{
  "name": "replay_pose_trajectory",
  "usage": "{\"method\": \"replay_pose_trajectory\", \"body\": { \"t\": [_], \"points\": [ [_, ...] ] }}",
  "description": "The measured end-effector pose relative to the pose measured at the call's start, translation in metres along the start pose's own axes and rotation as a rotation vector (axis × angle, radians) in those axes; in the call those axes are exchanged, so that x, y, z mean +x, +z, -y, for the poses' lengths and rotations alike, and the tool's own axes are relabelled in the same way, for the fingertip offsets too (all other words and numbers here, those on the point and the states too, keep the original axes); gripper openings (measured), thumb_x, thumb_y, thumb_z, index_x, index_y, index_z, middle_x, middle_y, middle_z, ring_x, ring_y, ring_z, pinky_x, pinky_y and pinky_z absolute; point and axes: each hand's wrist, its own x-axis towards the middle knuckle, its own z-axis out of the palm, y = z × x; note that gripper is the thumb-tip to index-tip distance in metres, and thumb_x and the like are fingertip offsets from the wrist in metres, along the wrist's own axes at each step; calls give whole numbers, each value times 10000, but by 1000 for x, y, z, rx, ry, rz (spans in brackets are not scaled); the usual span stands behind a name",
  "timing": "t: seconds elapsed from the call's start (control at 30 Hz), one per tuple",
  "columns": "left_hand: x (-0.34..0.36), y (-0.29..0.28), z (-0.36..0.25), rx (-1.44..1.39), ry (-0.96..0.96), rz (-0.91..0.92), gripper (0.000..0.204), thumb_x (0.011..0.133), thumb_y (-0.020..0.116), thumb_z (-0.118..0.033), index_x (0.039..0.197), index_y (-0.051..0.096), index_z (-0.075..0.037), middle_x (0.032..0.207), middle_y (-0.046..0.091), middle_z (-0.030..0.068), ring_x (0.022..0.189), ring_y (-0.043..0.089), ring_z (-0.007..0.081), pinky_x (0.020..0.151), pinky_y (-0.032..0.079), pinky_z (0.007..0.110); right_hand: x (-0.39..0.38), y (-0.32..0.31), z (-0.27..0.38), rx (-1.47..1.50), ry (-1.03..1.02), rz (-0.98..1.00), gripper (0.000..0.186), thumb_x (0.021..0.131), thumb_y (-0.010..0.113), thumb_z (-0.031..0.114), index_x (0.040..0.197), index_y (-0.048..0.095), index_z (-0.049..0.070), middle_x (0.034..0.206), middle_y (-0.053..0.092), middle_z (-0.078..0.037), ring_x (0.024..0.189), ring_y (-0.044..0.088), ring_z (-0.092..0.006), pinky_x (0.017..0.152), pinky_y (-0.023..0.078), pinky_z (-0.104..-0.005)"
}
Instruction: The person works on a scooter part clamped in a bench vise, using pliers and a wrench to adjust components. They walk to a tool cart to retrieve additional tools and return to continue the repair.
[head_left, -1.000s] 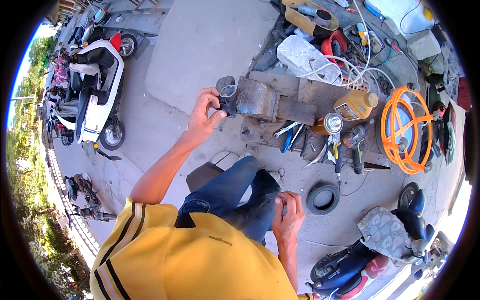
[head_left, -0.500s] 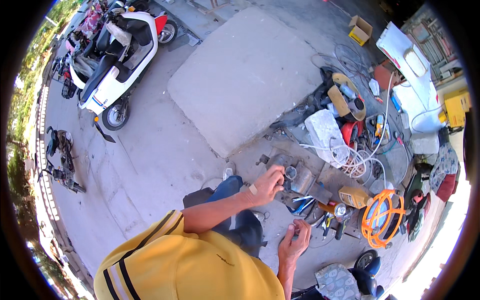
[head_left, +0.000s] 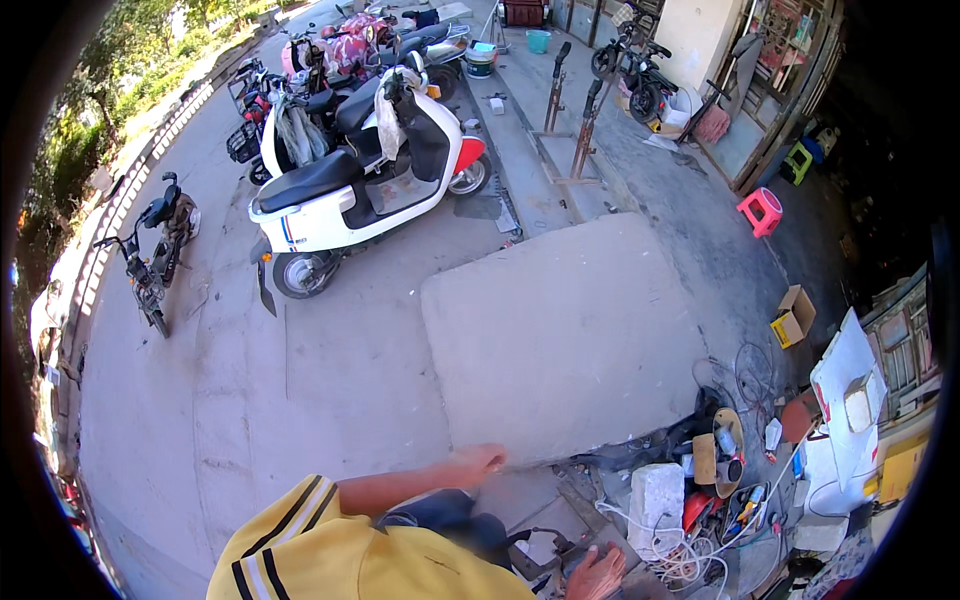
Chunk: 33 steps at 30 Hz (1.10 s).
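Observation:
My left hand (head_left: 484, 460), smeared by motion, is stretched forward over the near edge of the raised concrete slab (head_left: 565, 345). Its fingers are too blurred to show whether anything is in them. My right hand (head_left: 597, 574) is low at the bottom edge, back uppermost, fingers partly spread, with nothing seen in it. Just left of it lies a dark, curved metal part (head_left: 548, 545), partly cut off by the frame and my body. A white block (head_left: 655, 505) stands to the right of that hand, with a tangle of white cable (head_left: 690, 560) beside it.
A white scooter (head_left: 350, 195) stands ahead on the left, a small dark bike (head_left: 155, 250) farther left. Tools and an open round container (head_left: 728, 440) crowd the right side. Beyond are a cardboard box (head_left: 793, 316), a red stool (head_left: 761, 212) and metal stands (head_left: 585, 130).
The view has swung upward and ahead, so the tools and orange ring-shaped frame have dropped out of sight. My left hand has left the metal part it was touching; both hands appear lower.

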Motion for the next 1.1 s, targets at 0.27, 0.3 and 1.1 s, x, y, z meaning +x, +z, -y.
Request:
{"method": "replay_pose_trajectory", "body": {
  "t": [0.27,0.3,1.1],
  "points": [
    [28,-80,41,187,-79,-200,197,967,596,-89,1160,617,-51,1078,697,179,1018,669,362,909,538,440,103,122,19,181,-455,310,581,1033,503,481,1325,587,-14,1122,695,-283,982,664,-488,870,522,-546],
    [45,-76,38,129,-82,-159,191,966,599,-87,1153,620,-53,1085,695,176,1021,668,363,909,537,441,116,123,20,163,-454,303,588,1032,503,484,1336,580,-14,1140,690,-285,1009,658,-488,891,516,-545],
    [245,-323,217,17,-962,41,165,803,707,-271,859,804,-150,825,768,69,794,743,248,728,586,384,489,162,113,1129,691,857,157,950,635,161,1047,617,39,897,651,-93,737,659,-271,547,491,-344]
  ]
}}
